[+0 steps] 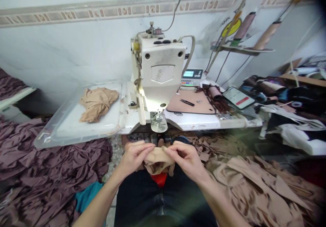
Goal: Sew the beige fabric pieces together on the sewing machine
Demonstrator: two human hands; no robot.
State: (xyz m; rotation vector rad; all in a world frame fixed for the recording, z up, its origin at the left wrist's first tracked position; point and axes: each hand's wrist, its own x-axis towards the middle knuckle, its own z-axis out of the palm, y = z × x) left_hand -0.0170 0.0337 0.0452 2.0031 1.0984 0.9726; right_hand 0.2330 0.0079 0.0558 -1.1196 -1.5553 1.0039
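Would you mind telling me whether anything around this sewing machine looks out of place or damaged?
One thing: the teal cloth, low on the left, sits at the edge of the purple fabric heap, its colour clearly mismatched. I see no obvious damage or spill.

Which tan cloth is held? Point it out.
The tan piece pinched by the left hand and right hand; the bundle lies on the tray, the heap at right.
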